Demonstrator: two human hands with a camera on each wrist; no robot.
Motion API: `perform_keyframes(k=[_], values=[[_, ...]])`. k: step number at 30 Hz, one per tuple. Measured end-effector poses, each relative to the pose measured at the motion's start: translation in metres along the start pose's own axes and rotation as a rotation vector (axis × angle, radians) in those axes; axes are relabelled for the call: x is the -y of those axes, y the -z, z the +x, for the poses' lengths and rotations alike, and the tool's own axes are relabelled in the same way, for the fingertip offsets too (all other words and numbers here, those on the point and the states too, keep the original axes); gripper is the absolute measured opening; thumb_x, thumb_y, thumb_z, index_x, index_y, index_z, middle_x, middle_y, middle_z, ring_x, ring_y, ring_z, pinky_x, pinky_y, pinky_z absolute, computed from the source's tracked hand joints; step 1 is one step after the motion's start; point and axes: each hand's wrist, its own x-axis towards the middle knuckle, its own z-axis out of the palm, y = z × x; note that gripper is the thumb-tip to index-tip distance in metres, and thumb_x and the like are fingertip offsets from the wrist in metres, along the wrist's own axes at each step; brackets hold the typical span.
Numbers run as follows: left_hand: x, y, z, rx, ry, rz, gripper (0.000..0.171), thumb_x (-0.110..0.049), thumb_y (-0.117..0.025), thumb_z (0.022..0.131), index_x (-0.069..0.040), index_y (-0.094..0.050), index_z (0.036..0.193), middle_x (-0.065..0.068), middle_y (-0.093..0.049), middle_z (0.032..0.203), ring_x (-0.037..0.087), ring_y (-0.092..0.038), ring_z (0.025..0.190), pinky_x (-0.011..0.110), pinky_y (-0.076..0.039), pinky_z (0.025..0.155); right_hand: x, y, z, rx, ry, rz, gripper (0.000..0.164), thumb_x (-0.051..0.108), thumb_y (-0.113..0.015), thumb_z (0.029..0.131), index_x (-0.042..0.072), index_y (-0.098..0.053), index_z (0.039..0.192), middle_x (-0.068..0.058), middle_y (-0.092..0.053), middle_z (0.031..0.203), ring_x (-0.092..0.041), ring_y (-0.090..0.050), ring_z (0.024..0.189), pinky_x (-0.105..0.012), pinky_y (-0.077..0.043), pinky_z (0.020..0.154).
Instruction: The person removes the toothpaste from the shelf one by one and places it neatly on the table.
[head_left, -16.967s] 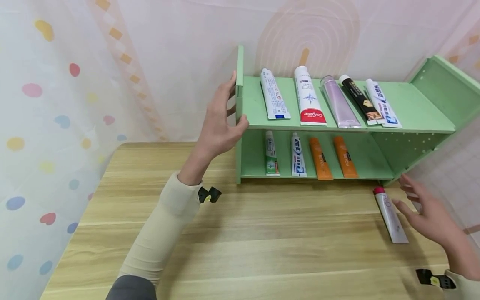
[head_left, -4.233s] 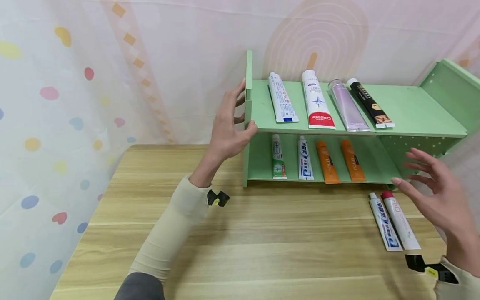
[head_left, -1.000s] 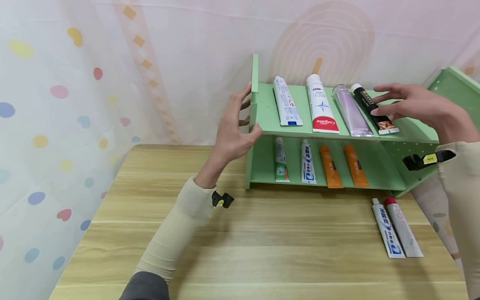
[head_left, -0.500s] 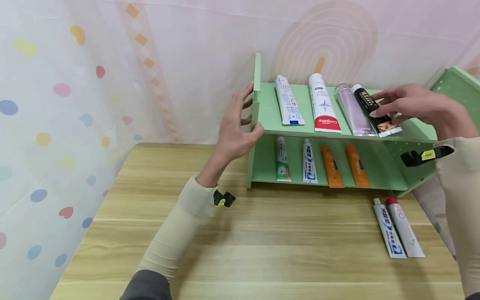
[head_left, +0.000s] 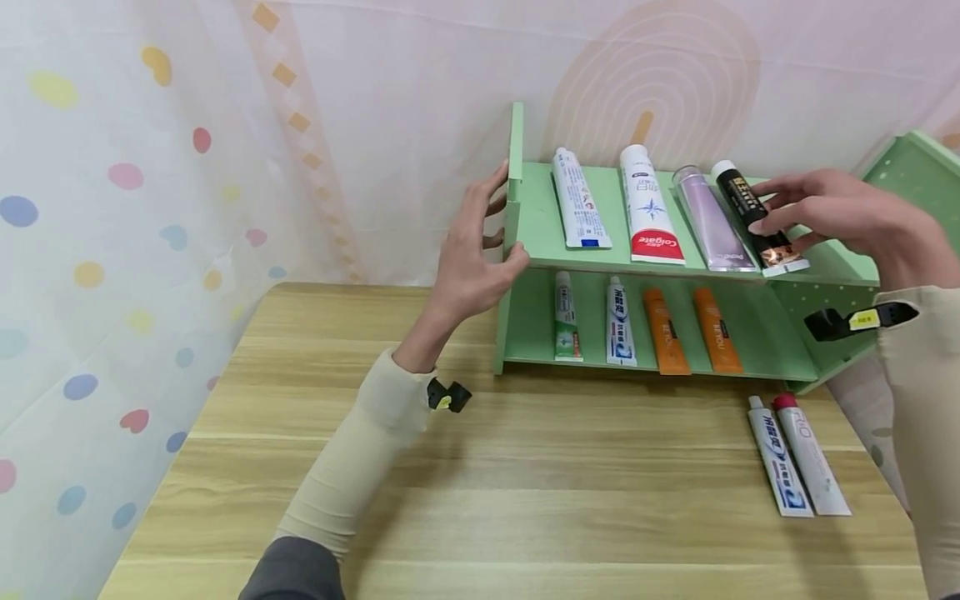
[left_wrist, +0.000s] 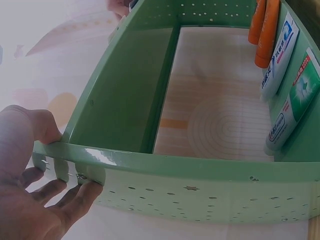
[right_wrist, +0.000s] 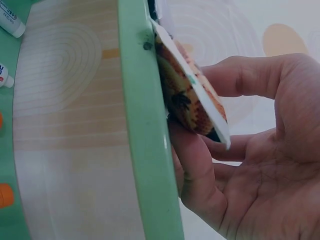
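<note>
A green two-tier shelf [head_left: 517,137] stands on the table. My left hand [head_left: 471,262] grips its left side panel, thumb at the front edge and fingers along the outer face; the left wrist view shows the fingers [left_wrist: 82,197] against that panel. On the upper tier, my right hand [head_left: 847,212] pinches a black toothpaste tube [head_left: 741,197] between thumb and fingers. In the right wrist view its flat crimped end [right_wrist: 192,92] sits at the board's edge. Left of it lie a lilac tube [head_left: 708,217], a red-and-white Colgate tube [head_left: 647,200] and a white toothpaste tube [head_left: 579,196].
The lower tier holds a green-and-white tube [head_left: 566,317], a blue-and-white tube [head_left: 619,321] and two orange tubes [head_left: 663,332]. On the wooden table [head_left: 570,492], a blue-and-white toothpaste tube [head_left: 780,457] lies beside a red-capped tube [head_left: 812,454]. A patterned curtain [head_left: 375,125] hangs behind.
A blue-and-white tube has gone from the upper tier to the table beside the red-capped one. My right hand then reached the black tube and took hold; its cap end shifted slightly up and right.
</note>
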Motion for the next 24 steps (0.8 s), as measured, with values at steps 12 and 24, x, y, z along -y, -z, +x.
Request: perform_keyframes(k=[12, 24], values=[[0.001, 0.0, -0.001, 0.003, 0.017, -0.005, 0.085, 0.002, -0.061, 0.085, -0.016, -0.031, 0.162, 0.009, -0.041, 0.157, 0.031, -0.055, 0.136, 0.037, -0.061, 0.094, -0.006, -0.01, -0.008, -0.116, 0.027, 0.096, 0.078, 0.027, -0.066, 0.1, 0.007, -0.024, 0.163, 0.003, -0.049, 0.128, 0.004, -0.059, 0.085, -0.028, -0.058, 0.066], [-0.001, -0.001, 0.001, 0.006, 0.026, -0.041, 0.087, 0.005, -0.062, 0.084, -0.016, -0.03, 0.162, 0.007, -0.039, 0.159, 0.029, -0.054, 0.137, 0.038, -0.061, 0.094, -0.009, -0.023, -0.024, -0.281, 0.084, 0.237, 0.071, 0.016, -0.07, 0.096, 0.018, -0.037, 0.159, 0.016, -0.051, 0.11, 0.0, -0.061, 0.077, -0.024, -0.057, 0.059]])
